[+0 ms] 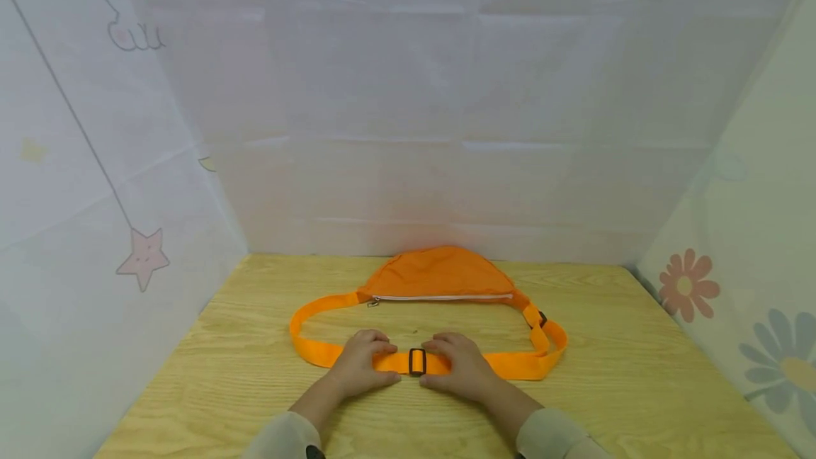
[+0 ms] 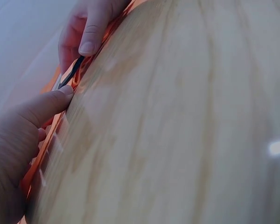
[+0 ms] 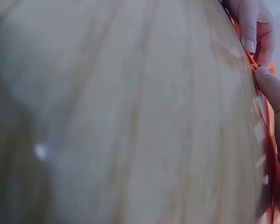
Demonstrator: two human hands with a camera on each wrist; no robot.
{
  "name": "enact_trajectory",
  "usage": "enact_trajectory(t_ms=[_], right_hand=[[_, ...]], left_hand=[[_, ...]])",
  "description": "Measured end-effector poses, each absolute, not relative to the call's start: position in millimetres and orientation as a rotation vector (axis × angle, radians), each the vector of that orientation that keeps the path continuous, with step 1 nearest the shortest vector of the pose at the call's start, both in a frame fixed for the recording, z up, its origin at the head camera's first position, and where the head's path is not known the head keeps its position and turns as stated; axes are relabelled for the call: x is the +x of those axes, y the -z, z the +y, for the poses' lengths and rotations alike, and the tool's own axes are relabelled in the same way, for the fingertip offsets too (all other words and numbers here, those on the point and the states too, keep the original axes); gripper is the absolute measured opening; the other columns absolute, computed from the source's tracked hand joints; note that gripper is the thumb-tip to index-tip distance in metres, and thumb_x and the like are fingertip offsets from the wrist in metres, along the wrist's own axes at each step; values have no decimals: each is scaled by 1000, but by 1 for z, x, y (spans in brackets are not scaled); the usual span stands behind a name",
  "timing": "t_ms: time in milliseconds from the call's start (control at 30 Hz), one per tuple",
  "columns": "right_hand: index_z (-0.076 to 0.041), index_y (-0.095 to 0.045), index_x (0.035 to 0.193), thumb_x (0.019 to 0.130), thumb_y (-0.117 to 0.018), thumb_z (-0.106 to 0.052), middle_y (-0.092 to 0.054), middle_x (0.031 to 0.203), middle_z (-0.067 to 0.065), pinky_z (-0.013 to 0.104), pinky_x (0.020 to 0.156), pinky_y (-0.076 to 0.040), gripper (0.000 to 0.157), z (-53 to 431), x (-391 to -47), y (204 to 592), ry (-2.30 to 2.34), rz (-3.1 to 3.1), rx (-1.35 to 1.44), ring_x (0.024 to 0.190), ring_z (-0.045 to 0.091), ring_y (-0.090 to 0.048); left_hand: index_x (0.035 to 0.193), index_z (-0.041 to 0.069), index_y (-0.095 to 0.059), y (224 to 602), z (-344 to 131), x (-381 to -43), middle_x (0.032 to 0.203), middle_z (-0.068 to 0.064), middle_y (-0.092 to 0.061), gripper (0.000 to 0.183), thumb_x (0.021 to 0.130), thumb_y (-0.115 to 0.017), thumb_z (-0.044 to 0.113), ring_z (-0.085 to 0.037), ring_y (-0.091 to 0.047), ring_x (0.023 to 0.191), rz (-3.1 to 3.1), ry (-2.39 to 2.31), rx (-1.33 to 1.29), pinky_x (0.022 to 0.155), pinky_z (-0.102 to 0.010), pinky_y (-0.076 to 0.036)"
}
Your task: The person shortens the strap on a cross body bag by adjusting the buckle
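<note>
Woodgrain tabletop (image 1: 223,381), left grip (image 1: 359,363) and right grip (image 1: 465,365) around orange strap (image 1: 515,365), black buckle (image 1: 411,362) between

Pale sleeves (image 1: 285,436) (a dark piece (image 1: 314,452) at each), bare hands (image 1: 357,367).

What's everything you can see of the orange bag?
The orange bag looks like cloth, half-moon shaped. It rests on the table by the wall, curved side farthest away. A white zip, apparently closed, runs along its near edge, pull at the left end. A brighter orange strap loops out in front; the left grip and right grip hold it either side of a black buckle. Another black fitting shows on the right.
</note>
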State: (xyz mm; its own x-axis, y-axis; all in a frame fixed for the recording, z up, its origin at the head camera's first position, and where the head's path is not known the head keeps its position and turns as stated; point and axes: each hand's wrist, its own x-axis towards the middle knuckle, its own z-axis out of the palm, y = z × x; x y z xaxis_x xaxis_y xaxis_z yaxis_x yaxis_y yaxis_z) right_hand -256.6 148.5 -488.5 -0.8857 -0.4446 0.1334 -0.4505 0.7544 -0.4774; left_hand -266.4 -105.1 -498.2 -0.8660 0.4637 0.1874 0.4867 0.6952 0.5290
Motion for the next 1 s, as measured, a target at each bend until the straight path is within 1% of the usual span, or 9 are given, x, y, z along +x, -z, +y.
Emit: enact_trajectory(t_ms=[167,367,533,733,867,1000], right_hand=[[-21,-65,125,79,-75,-54,-57,134,12,62,106,-34,57,147,-257,491,-778,-2899,759,127,35,-49],[-20,-65,124,80,-74,-52,-57,133,12,63,105,-34,55,146,-257,492,-790,-2877,757,126,35,-49],[-19,-65,125,80,-76,-51,-58,133,12,64,104,-35,57,146,-256,491,-887,-2867,718,125,37,-50],[-19,-65,126,78,-78,-50,-60,131,9,60,103,-39,58,149,-254,491,-1079,-2856,646,124,35,-52],[-18,-65,127,79,-78,-47,-64,130,6,57,105,-41,57,151,-255,490,-1223,-2845,617,124,33,-55],[-18,-65,128,79,-78,-47,-64,130,5,55,105,-41,58,153,-256,490,-1269,-2857,598,124,32,-55]], left_hand=[[112,20,-72,497,-105,-265,120,-1,-59,43,79,-77,49,-26,-50,117,-2844,910,-797,101,-52,-39],[111,20,-73,497,-104,-266,121,-2,-59,42,79,-77,47,-26,-50,118,-2839,917,-793,101,-53,-39],[114,20,-72,498,-103,-265,122,-1,-59,44,79,-77,47,-25,-49,118,-2847,920,-778,103,-51,-39],[116,17,-70,499,-99,-264,120,-1,-63,46,80,-77,45,-25,-52,117,-2791,959,-793,102,-52,-40],[120,16,-69,499,-97,-264,118,0,-67,49,82,-76,45,-23,-57,114,-2763,1017,-795,101,-48,-43],[122,17,-69,498,-96,-264,116,3,-67,49,82,-76,45,-19,-58,111,-2774,1062,-791,99,-43,-46]])
